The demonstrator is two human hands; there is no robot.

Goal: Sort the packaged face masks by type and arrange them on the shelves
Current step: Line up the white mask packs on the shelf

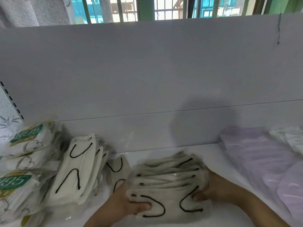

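Two hands: both clasp one bundle from opposite sides, low in the middle of the frame.
Left hand (129,202): thumb laid over the bundle's near left corner, fingers tucked behind its left edge, holding it.
Right hand (208,189): thumb pressed on the right edge, fingers curled round the far side, holding it too.
Bundle: a stack of clear-wrapped white masks with black ear loops (165,182), resting on the white shelf board (205,154), lower centre.
Leaning pile: more white black-looped masks in clear wrappers (77,167), tilted at lower left, just beside the bundle; one flat pack lies between them.
Far left: white packs with green N95 labels (21,154), stacked at the left edge.
Right side: pale lilac packaged masks (255,154), well apart from the bundle; whitish patterned packs (290,138) at the right edge.
Step in hand: squaring up the black-looped type on the shelf, as I judge it.
Next move: likely sliding the bundle left to join its leaning pile, squeezing evenly so the slick wrappers do not fan out.
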